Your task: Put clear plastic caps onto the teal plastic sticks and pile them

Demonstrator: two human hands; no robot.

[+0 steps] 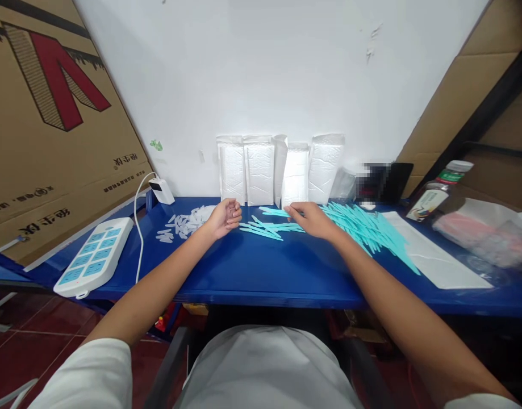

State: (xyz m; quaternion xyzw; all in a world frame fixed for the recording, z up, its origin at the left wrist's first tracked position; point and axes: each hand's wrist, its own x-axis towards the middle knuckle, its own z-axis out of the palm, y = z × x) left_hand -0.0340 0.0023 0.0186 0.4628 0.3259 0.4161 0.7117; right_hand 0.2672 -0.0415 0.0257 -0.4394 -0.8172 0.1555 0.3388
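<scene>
My left hand point(224, 217) rests on the blue table point(252, 272), palm up, fingers loosely curled with nothing visible in them. It lies beside a pile of small clear plastic pieces point(184, 222). My right hand point(310, 218) lies palm down, its fingertips touching a few loose teal plastic sticks point(267, 228) spread between both hands. A big heap of the same teal sticks point(365, 228) lies just right of that hand. Several white bubble mailers point(280, 169) stand against the wall behind.
A white power strip point(94, 257) and a white charger point(161, 190) lie at the table's left. A flat white mailer point(431, 253), a bottle point(435, 196), and plastic-wrapped items point(484, 230) sit to the right. Cardboard boxes point(43, 113) lean on both sides.
</scene>
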